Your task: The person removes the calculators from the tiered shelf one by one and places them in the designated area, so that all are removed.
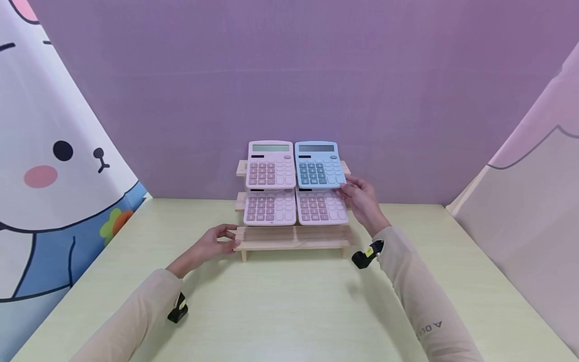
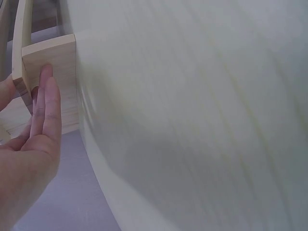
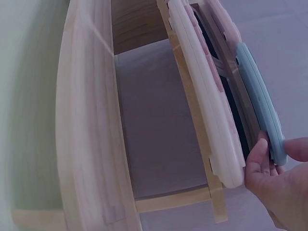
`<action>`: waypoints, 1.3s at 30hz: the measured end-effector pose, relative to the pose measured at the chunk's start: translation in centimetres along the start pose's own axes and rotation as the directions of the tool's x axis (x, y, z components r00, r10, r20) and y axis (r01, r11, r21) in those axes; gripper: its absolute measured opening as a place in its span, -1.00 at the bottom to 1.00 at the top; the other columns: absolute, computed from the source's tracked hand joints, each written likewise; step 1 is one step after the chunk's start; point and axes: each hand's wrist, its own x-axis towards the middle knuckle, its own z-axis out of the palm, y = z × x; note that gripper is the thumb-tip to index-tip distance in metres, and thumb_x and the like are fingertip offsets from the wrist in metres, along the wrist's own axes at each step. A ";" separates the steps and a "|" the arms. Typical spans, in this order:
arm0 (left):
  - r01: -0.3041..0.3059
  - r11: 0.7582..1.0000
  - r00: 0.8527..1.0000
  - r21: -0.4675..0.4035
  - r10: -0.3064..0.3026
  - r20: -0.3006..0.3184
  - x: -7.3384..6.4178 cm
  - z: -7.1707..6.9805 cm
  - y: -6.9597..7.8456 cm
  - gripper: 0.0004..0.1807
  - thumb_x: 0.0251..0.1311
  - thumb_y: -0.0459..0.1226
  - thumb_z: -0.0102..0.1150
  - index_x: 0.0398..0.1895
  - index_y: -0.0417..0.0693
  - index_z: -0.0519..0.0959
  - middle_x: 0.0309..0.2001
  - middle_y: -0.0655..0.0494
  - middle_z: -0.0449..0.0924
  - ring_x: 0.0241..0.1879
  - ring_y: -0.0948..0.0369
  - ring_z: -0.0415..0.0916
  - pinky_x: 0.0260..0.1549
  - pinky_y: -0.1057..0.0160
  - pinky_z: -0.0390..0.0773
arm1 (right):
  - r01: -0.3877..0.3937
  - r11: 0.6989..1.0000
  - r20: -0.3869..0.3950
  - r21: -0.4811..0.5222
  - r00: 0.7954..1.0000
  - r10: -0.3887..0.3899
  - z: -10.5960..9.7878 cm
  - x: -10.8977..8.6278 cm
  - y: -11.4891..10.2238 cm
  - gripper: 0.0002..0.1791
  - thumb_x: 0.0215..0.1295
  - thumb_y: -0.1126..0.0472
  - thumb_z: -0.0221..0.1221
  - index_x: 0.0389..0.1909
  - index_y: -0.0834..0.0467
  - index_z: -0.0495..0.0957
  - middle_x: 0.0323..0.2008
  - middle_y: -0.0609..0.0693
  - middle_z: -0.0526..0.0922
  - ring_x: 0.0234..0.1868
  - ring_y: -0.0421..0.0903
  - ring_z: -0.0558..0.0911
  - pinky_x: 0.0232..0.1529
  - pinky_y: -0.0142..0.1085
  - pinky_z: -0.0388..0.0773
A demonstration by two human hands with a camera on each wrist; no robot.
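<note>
A light wooden tiered rack (image 1: 294,237) stands on the table and bears calculators on its upper two tiers. On the top tier a pink calculator (image 1: 270,166) leans to the left of a blue calculator (image 1: 320,168). Two more pink calculators, a left one (image 1: 270,208) and a right one (image 1: 322,207), lean on the middle tier, their tops hidden. My right hand (image 1: 363,203) pinches the blue calculator's lower right corner, thumb in front and fingers behind. At the lowest tier's left end, my left hand (image 2: 36,144) grips the wood between thumb and fingers.
The pale wood-grain table (image 1: 289,306) spreads in front of the rack. Close behind it hangs a purple backdrop (image 1: 289,75). A cartoon-printed cloth (image 1: 54,115) slopes down on the left, and a pale cloth (image 1: 534,211) on the right.
</note>
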 end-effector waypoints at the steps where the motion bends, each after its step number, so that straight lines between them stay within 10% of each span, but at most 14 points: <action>1: -0.001 1.000 1.000 0.001 0.001 0.000 0.0 0.0 0.0 -0.37 0.20 -0.32 0.09 0.28 -0.35 0.12 0.01 -0.29 0.34 -0.23 0.22 0.53 -0.12 0.17 0.64 | 0.002 1.000 -0.001 0.002 1.000 -0.002 0.0 0.0 0.0 -0.50 0.30 0.44 -0.06 0.27 0.27 0.16 -0.12 0.00 0.45 -0.16 -0.18 0.54 0.05 -0.41 0.53; 39: 0.000 1.000 1.000 -0.002 0.000 -0.015 -0.3 0.2 0.3 -0.38 0.19 -0.34 0.09 0.28 -0.35 0.12 0.03 -0.33 0.33 -0.25 0.20 0.57 -0.11 0.16 0.64 | 0.042 0.981 -0.044 0.188 0.998 -0.035 -0.1 -0.5 0.5 -0.49 0.23 0.50 -0.01 0.23 0.25 0.24 -0.11 0.02 0.47 -0.26 -0.17 0.54 -0.21 -0.48 0.58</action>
